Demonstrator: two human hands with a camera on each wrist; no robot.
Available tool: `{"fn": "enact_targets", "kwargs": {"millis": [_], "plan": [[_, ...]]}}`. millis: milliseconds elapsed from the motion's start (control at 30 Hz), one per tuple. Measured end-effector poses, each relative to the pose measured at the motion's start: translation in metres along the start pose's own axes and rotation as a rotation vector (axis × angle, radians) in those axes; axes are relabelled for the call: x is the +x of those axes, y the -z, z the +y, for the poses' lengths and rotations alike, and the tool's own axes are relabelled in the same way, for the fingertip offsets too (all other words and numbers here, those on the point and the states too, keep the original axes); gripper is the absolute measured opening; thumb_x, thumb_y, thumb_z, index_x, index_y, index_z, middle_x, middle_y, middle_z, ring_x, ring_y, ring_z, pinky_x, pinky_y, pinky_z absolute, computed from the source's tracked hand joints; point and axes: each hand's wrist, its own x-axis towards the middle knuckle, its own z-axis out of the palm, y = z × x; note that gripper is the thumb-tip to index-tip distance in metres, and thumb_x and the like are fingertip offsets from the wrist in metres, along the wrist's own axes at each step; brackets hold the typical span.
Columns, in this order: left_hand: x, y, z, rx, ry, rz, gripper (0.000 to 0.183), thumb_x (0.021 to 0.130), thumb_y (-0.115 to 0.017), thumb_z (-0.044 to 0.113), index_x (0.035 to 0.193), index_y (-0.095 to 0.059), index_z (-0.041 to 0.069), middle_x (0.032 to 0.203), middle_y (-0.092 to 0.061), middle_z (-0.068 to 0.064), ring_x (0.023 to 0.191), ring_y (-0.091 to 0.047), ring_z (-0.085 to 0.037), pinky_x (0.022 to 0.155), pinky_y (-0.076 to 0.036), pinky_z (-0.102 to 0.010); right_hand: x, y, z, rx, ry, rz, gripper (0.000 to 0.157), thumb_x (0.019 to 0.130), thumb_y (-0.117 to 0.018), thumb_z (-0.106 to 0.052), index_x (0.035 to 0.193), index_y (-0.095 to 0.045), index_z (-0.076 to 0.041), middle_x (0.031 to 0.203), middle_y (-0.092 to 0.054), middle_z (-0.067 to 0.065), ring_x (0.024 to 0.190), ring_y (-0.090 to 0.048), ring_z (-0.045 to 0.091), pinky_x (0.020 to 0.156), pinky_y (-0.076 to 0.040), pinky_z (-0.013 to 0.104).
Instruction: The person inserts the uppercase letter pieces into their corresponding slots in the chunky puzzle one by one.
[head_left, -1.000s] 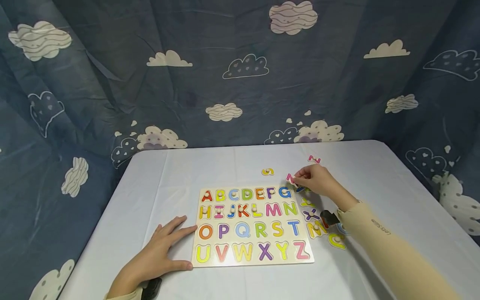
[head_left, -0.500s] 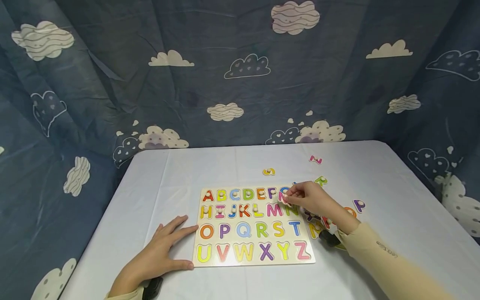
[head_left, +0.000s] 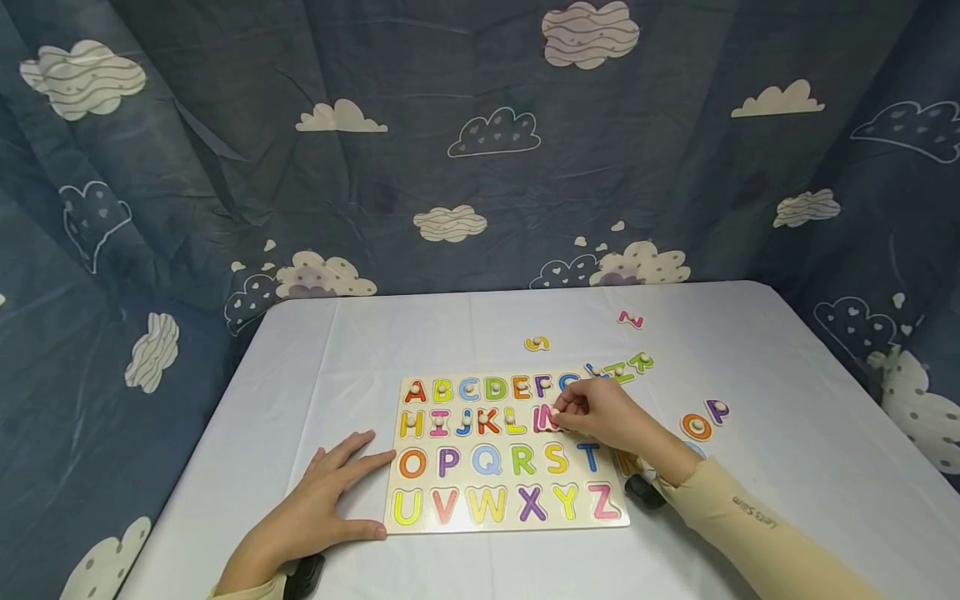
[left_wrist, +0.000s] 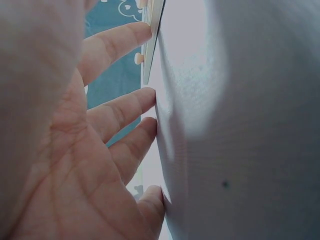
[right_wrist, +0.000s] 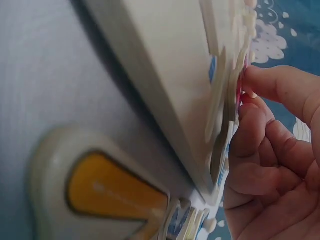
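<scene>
A wooden alphabet puzzle board (head_left: 461,482) lies flat on the table. Knobbed letters A to L sit in its upper rows. My right hand (head_left: 603,415) pinches a pink letter M (head_left: 550,419) right over the printed M spot in the second row. In the right wrist view, thumb and finger grip that pink-edged letter piece (right_wrist: 240,90) close against the board face. My left hand (head_left: 322,504) rests spread on the cloth, index finger and thumb at the board's left edge. In the left wrist view its fingers (left_wrist: 125,107) are extended, one touching the board's edge (left_wrist: 154,37).
Beyond the board lie a yellow S (head_left: 537,343) and a pink Z (head_left: 630,319). To the right are a green R (head_left: 641,361), a green Y (head_left: 619,372), an orange O (head_left: 697,427) and a purple P (head_left: 717,409). Other letters are partly hidden under the right forearm.
My right hand has carried the pink M from beyond the board's top right corner toward me and left, onto the second row. The left hand stays in place.
</scene>
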Motion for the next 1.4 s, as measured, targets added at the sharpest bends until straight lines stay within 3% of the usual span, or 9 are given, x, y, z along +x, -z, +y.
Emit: {"fn": "enact_targets", "kwargs": {"millis": [300, 700, 867, 1133, 1267, 1400], "plan": [[0.000, -0.001, 0.000, 0.004, -0.010, -0.001, 0.094, 0.067, -0.094, 0.061, 0.152, -0.062, 0.035, 0.171, -0.042, -0.011, 0.161, -0.033, -0.044, 0.128, -0.014, -0.078, 0.000, -0.006, -0.005, -0.040, 0.051, 0.009, 0.011, 0.094, -0.083, -0.014, 0.087, -0.074, -0.012, 0.072, -0.059, -0.005, 0.068, -0.052, 0.007, 0.059, -0.041, 0.017], [-0.001, 0.000, -0.001, 0.004, 0.000, -0.003, 0.095, 0.067, -0.094, 0.061, 0.152, -0.061, 0.034, 0.171, -0.042, -0.012, 0.161, -0.032, -0.045, 0.128, -0.014, -0.078, 0.002, -0.005, -0.008, -0.072, 0.048, -0.007, 0.009, 0.094, -0.084, -0.014, 0.089, -0.076, -0.013, 0.075, -0.062, -0.005, 0.070, -0.053, 0.008, 0.061, -0.043, 0.018], [0.000, 0.000, 0.000, 0.001, -0.004, -0.003, 0.095, 0.067, -0.094, 0.061, 0.152, -0.061, 0.034, 0.170, -0.042, -0.012, 0.161, -0.032, -0.045, 0.127, -0.014, -0.078, 0.005, 0.008, -0.001, -0.039, -0.022, -0.013, 0.010, 0.095, -0.083, -0.020, 0.096, -0.079, -0.011, 0.079, -0.066, -0.002, 0.072, -0.055, 0.013, 0.060, -0.044, 0.020], [0.001, 0.001, 0.002, 0.010, 0.008, -0.007, 0.096, 0.067, -0.094, 0.061, 0.152, -0.061, 0.034, 0.171, -0.041, -0.012, 0.162, -0.032, -0.044, 0.128, -0.013, -0.077, 0.008, 0.051, 0.037, -0.054, -0.232, 0.162, 0.025, 0.099, -0.078, -0.026, 0.109, -0.075, -0.002, 0.086, -0.065, 0.006, 0.080, -0.056, 0.021, 0.061, -0.047, 0.024], [0.001, 0.001, 0.002, 0.013, 0.008, -0.008, 0.096, 0.067, -0.095, 0.060, 0.152, -0.061, 0.034, 0.171, -0.041, -0.012, 0.162, -0.032, -0.044, 0.128, -0.014, -0.077, 0.006, 0.063, 0.054, -0.076, -0.293, 0.201, 0.029, 0.099, -0.078, -0.027, 0.108, -0.073, 0.000, 0.085, -0.064, 0.008, 0.080, -0.056, 0.022, 0.061, -0.047, 0.026], [0.001, 0.001, 0.002, 0.009, 0.017, -0.008, 0.095, 0.067, -0.095, 0.059, 0.152, -0.061, 0.034, 0.171, -0.041, -0.012, 0.162, -0.032, -0.044, 0.129, -0.013, -0.077, 0.006, 0.066, 0.063, -0.092, -0.336, 0.189, 0.031, 0.097, -0.080, -0.029, 0.103, -0.071, 0.000, 0.082, -0.063, 0.008, 0.075, -0.057, 0.021, 0.060, -0.047, 0.027]]}}
